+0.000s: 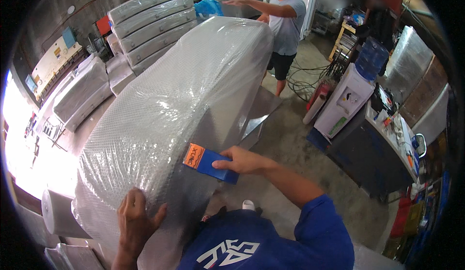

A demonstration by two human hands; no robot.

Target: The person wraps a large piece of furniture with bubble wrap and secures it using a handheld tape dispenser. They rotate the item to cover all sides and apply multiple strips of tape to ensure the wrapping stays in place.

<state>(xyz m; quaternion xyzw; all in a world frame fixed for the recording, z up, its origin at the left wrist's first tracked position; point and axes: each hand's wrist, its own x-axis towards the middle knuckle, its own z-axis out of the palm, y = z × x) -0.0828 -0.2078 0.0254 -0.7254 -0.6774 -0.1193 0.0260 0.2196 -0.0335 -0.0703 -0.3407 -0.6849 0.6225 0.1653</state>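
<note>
A long, large block-shaped item wrapped in clear bubble wrap (150, 105) stretches from just before me toward the far side. My left hand (138, 216) lies on the near part of the wrap, fingers slightly bent and thumb apart, holding nothing that I can see. In my right hand (242, 161) is a narrow blue box (218, 174), gripped between thumb and fingers. An orange label (193, 156) with dark handwriting covers its left end. This box is against or just above the wrapped item's right side; I cannot tell which.
At the far end a person (286, 25) stretches an arm over the wrapped item. Several wrapped slabs (155, 25) are stacked at the back left. A water dispenser (346, 100) and a dark cabinet (363, 154) stand right. Cables (305, 78) lie on the floor; a wrap roll (55, 212) is near left.
</note>
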